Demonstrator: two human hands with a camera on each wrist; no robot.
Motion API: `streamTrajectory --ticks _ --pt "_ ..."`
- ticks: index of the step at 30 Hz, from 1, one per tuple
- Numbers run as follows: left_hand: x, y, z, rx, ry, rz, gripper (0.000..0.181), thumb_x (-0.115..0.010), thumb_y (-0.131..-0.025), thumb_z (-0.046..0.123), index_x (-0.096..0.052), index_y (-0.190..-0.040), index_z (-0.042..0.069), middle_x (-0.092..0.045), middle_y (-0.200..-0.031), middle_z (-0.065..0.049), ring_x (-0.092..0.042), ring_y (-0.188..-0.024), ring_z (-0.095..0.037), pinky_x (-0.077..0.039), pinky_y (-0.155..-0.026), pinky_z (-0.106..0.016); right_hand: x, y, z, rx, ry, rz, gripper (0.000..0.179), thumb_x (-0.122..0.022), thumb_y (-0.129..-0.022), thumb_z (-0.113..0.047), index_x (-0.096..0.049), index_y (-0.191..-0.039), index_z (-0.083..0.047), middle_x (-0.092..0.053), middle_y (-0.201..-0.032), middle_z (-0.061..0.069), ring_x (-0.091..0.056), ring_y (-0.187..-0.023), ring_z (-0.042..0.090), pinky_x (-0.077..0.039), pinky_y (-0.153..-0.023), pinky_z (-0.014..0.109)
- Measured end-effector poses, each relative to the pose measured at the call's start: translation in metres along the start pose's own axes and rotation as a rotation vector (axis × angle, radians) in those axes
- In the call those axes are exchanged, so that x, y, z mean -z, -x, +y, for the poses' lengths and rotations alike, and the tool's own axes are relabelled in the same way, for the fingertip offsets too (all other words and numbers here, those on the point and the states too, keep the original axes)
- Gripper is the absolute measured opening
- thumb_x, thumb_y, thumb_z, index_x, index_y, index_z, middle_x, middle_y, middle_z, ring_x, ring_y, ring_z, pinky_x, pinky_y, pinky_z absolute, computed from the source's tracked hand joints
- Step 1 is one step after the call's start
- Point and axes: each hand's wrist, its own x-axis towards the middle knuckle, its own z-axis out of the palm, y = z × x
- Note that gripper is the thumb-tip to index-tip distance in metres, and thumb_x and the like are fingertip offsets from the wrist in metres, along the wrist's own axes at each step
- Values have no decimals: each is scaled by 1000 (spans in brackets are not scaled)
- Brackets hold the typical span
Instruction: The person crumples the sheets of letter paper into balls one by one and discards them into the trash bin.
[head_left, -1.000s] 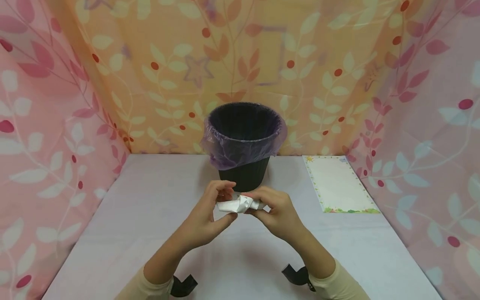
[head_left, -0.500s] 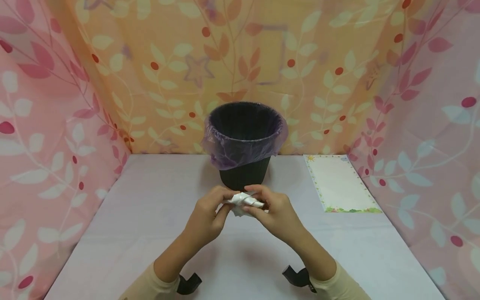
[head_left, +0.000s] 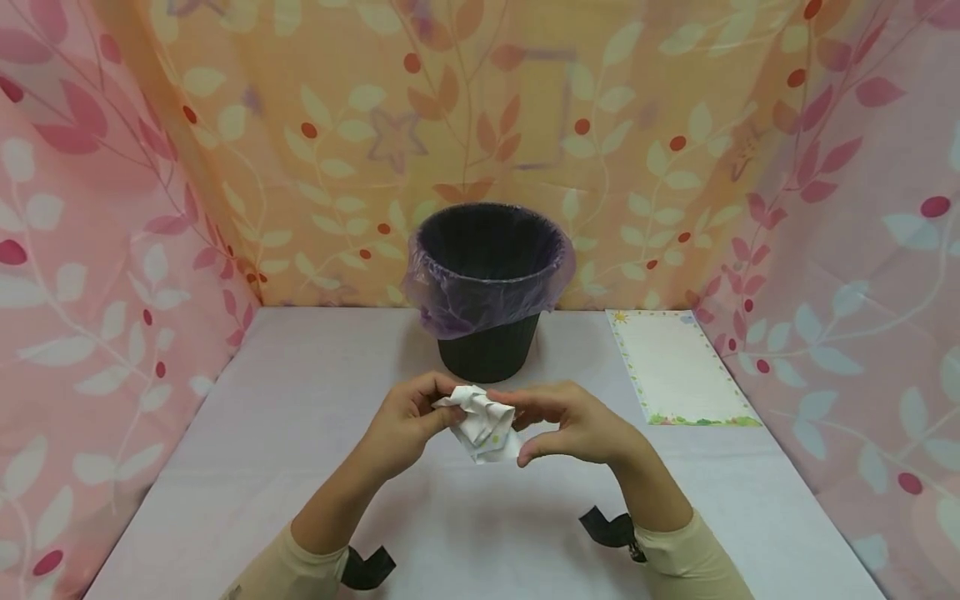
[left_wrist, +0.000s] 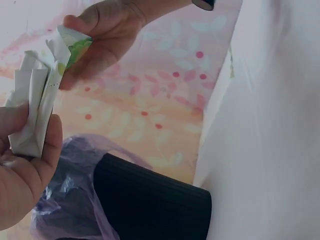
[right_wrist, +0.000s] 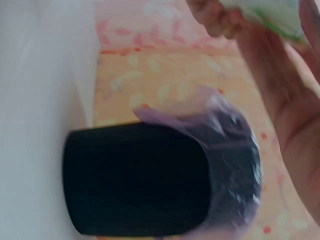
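A crumpled, folded sheet of white paper [head_left: 482,427] with green print is up in front of the bin in the head view. My left hand [head_left: 399,427] pinches its left side between thumb and fingers. The right hand [head_left: 588,423] is spread around the paper's right side, fingertips right at its upper edge and thumb held apart below. Seen from the left wrist, the paper [left_wrist: 35,100] shows several stacked folds, and the right hand [left_wrist: 110,37] is by its printed corner. The right wrist view is blurred; only a pale green-edged part of the paper [right_wrist: 275,15] shows.
A black waste bin [head_left: 487,354] with a purple plastic liner [head_left: 491,310] over its rim stands behind my hands. A sheet with a decorated border [head_left: 682,367] lies at the right back of the white table [head_left: 300,375]. Floral curtains [head_left: 337,167] enclose three sides.
The paper has been turned and its folds loosened into a wider bundle. My right hand has let go of its grip and opened outward, while the left hand keeps pinching.
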Motion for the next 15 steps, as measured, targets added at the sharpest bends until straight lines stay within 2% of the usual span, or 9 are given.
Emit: streamTrajectory --ticks 2,4,7,9,12,14,15 --pt "-1 0 -1 8 18 -2 13 -66 -94 -8 -65 -106 -3 -67 -113 -15 -71 -96 -19 -62 -82 -31 -7 -4 4 13 74 99 74 -90 -69 0 -62 -137 -2 -59 -136 16 -63 -117 27 -61 -89 41" --pt "-4 0 -2 26 8 17 13 -66 -94 -7 -65 -106 -2 -67 -115 -15 -71 -98 -20 -62 -82 -31 -17 -8 7 21 123 215 63 -92 -65 1 -69 -124 -4 -60 -128 18 -62 -115 29 -61 -88 37" --pt "-9 1 -4 24 -61 77 14 -66 -94 -9 -66 -103 2 -69 -113 -14 -71 -97 -22 -62 -81 -31 -33 -13 11 2 152 397 46 -90 -66 8 -71 -105 -5 -67 -111 14 -67 -103 24 -62 -82 32" --pt "-15 2 -5 -15 -143 144 20 -64 -92 -12 -68 -100 7 -71 -110 -10 -71 -95 -21 -62 -79 -30 -42 -16 11 -13 146 501 35 -86 -70 13 -71 -97 -2 -70 -99 13 -69 -94 20 -63 -76 31" --pt "-24 4 -8 -114 -263 216 29 -62 -91 -15 -71 -100 11 -73 -107 -3 -70 -93 -18 -62 -76 -29 -47 -16 8 -84 76 598 24 -81 -76 15 -71 -93 2 -72 -94 9 -71 -90 18 -64 -74 33" --pt "-27 5 -8 -158 -310 198 28 -65 -93 -11 -73 -109 11 -72 -110 -3 -69 -96 -18 -62 -78 -29 -44 -14 5 -134 6 627 20 -79 -79 14 -70 -94 5 -73 -96 8 -72 -90 18 -64 -74 34" --pt "-26 5 -7 -168 -318 162 29 -65 -94 -9 -72 -116 10 -71 -115 -3 -69 -99 -18 -62 -81 -28 -41 -13 4 -162 -27 641 19 -79 -80 13 -70 -95 5 -73 -97 6 -73 -89 17 -64 -74 33"
